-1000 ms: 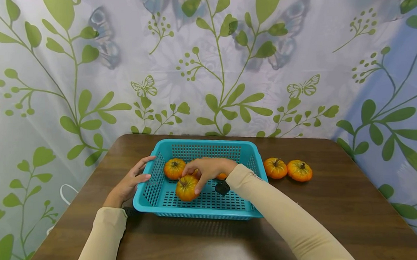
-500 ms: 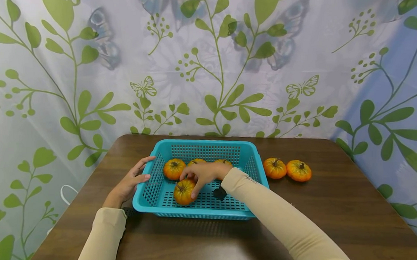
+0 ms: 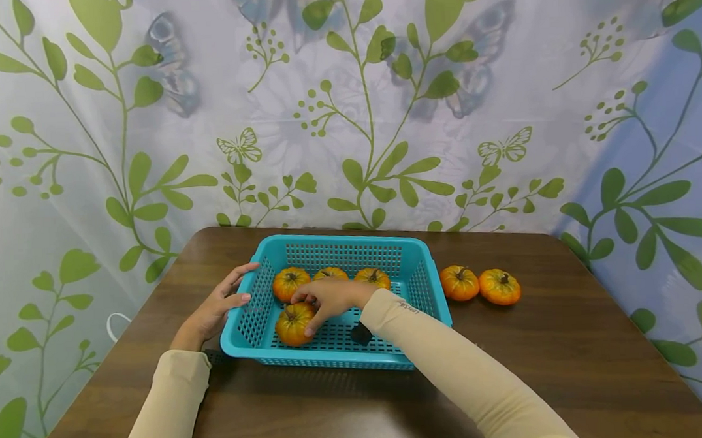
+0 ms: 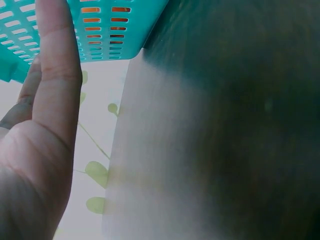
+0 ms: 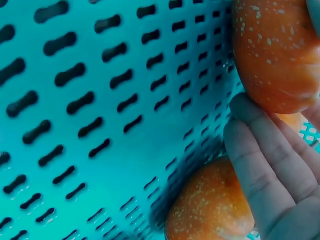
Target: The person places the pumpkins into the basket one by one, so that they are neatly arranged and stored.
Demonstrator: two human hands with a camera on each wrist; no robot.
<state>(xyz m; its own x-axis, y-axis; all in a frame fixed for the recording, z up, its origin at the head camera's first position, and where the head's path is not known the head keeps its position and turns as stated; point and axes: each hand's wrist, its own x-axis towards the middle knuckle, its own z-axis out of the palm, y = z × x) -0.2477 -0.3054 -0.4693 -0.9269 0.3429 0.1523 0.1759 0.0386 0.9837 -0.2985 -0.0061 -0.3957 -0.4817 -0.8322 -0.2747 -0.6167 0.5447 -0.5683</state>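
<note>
A teal perforated basket [image 3: 328,361] holds several orange pumpkins. The right hand [image 3: 329,299] grips the front-left pumpkin [image 3: 293,325] from its right side, thumb in front and fingers behind. In the right wrist view that pumpkin [image 5: 277,55] is at the upper right, with the fingers of the hand [image 5: 280,170] against it and another pumpkin [image 5: 212,205] below. On the basket's left side rests the left hand [image 3: 214,310], fingers extended at the rim. The left wrist view shows the hand [image 4: 50,110] with straight fingers against the basket wall [image 4: 107,30].
Two pumpkins [image 3: 460,283] [image 3: 500,287] sit side by side on the brown table [image 3: 544,341], right of the basket. Inside, three pumpkins line the back left to middle, including one at the back left [image 3: 291,285]. A patterned curtain hangs behind the table; a white cable lies at left.
The right hand has moved left with its pumpkin, toward the basket's front-left part, uncovering pumpkins in the back row. The left hand has stayed on the basket's side.
</note>
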